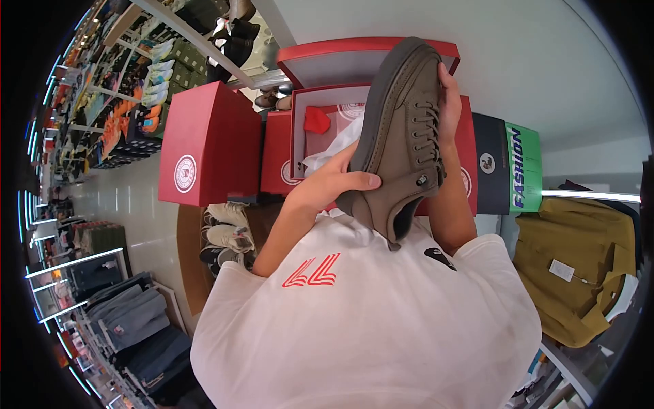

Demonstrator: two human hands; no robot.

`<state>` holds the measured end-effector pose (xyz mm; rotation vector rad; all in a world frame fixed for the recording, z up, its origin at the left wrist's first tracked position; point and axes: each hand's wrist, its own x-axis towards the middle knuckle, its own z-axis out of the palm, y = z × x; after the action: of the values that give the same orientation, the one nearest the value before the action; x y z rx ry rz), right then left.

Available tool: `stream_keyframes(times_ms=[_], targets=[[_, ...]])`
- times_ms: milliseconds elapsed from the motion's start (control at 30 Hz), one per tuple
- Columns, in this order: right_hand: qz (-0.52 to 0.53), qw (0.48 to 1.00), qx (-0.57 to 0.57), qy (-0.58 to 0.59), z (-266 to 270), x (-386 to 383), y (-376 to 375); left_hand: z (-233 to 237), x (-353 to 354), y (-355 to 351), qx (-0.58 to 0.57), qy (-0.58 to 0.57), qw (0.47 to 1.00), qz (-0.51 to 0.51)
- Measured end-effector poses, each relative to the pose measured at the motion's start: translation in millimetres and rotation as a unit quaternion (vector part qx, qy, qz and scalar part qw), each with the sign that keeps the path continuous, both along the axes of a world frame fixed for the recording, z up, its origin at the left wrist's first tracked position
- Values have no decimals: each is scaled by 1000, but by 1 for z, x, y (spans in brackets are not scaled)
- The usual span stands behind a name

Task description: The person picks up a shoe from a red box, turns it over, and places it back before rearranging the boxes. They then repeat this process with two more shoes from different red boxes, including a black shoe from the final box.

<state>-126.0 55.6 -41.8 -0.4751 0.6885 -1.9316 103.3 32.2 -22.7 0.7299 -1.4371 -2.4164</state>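
A brown lace-up shoe (402,129) with a dark sole is held up in front of my chest, toe pointing away from me. My left hand (332,178) grips it near the heel on the sole side, thumb lying over the upper. On the laced side, my right hand (449,105) holds it nearer the toe; some of its fingers are hidden behind the shoe. Beyond the shoe stands an open red shoebox (298,129) with its lid (320,65) raised. White tissue paper (334,151) and a red piece (317,120) lie inside.
Red shoeboxes (211,146) stand at the left, and a dark box (492,163) and a green box (523,167) at the right. Light-coloured shoes (228,237) sit below on the left. A mustard garment (579,259) hangs at the right, near a pale wall (518,61).
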Motion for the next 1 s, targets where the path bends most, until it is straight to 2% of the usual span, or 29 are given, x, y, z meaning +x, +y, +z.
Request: stream_keyframes(times_ms=[67, 233, 300, 333, 400, 433, 467, 533, 567, 600, 667, 733, 767, 800, 900, 1000], targets=[[1, 1000, 4, 6, -10, 1, -5, 1, 0, 4, 111, 1, 993, -26], [45, 998, 9, 41, 15, 18, 6, 13, -9, 16, 64, 37, 993, 92], [109, 992, -26, 65, 21, 17, 19, 11, -9, 5, 53, 94, 980, 165], [113, 991, -30, 66, 15, 17, 26, 11, -12, 1, 49, 96, 980, 168], [166, 972, -90, 137, 5, 25, 41, 9, -20, -4, -73, 154, 946, 276], [129, 970, -38, 201, 6, 38, 48, 7, -22, -5, -120, 151, 936, 296], [133, 970, -40, 200, 8, 46, 50, 5, -23, -5, -121, 150, 934, 299], [35, 956, 69, 283, 8, 56, 55, -4, -22, -2, -200, 139, 919, 311], [17, 968, 71, 241, 7, 56, 54, -10, -20, -4, -176, 152, 917, 324], [16, 967, 74, 241, 5, 50, 54, -2, -16, -11, -118, 189, 915, 336], [24, 968, 100, 228, 0, 36, 59, 14, 5, -32, -88, 219, 898, 371], [31, 971, 101, 214, 6, 31, 64, 20, 20, -56, -98, 195, 884, 412], [38, 967, 101, 232, 9, 29, 67, 20, 31, -64, -96, 189, 908, 362], [44, 962, 102, 251, 11, 28, 68, 17, 36, -67, -99, 189, 907, 364], [31, 972, 107, 206, 9, 25, 65, -2, 41, -71, -227, 157, 846, 457], [-6, 975, 53, 217, 1, 42, 63, -11, 40, -66, -216, 160, 821, 503]])
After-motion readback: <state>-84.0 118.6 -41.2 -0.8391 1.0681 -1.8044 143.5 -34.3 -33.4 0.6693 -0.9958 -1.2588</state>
